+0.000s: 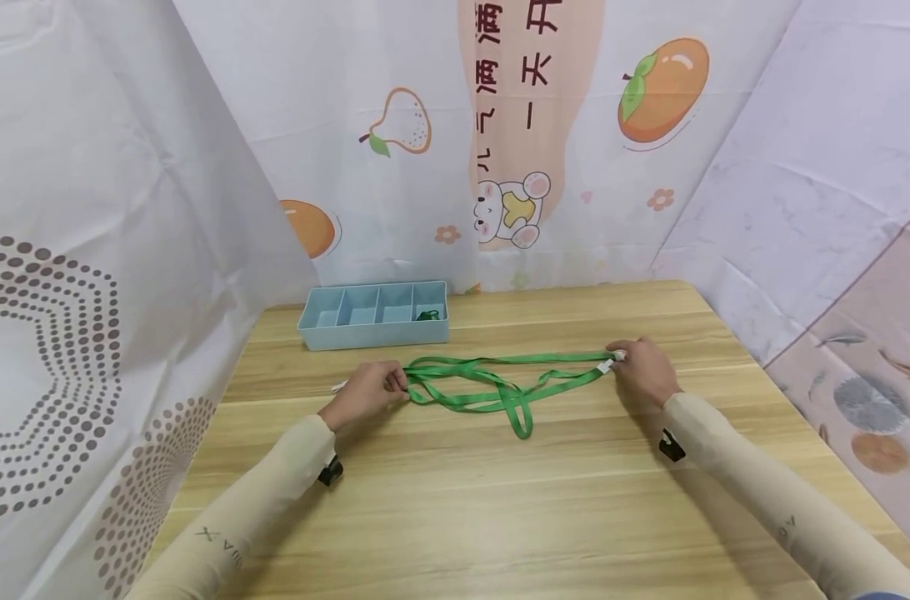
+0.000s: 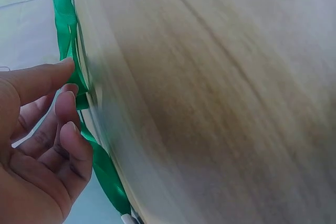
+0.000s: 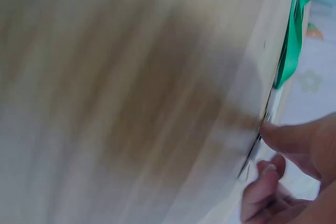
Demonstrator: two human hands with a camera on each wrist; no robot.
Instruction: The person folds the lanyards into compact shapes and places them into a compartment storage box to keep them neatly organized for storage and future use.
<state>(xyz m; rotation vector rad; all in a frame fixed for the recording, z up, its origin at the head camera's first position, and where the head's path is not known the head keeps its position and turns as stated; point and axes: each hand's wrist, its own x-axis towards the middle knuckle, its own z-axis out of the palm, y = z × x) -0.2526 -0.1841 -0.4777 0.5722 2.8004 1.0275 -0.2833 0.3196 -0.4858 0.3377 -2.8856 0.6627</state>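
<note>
Several strands of flat green ribbon [image 1: 470, 367] lie stretched across the wooden table in loose, crossing loops. One narrow loop hangs out toward the front edge. At the left end of the strands is my left hand [image 1: 368, 390]; its thumb and fingertips pinch the ribbon [image 2: 65, 19] close over the table. A white tip [image 1: 339, 387] sticks out beyond that hand. My right hand [image 1: 645, 368] pinches the far right end, where a white tag [image 1: 605, 366] joins the ribbon. In the right wrist view its thumb [image 3: 289, 137] presses down at the table surface.
Behind the left hand stands a light blue divided tray [image 1: 376, 336], with a small dark green item [image 1: 428, 316] in its right compartment. Printed cloth [image 1: 425, 208] hangs along the table's back. A black wrist mount [image 1: 671, 446] sits under the right sleeve.
</note>
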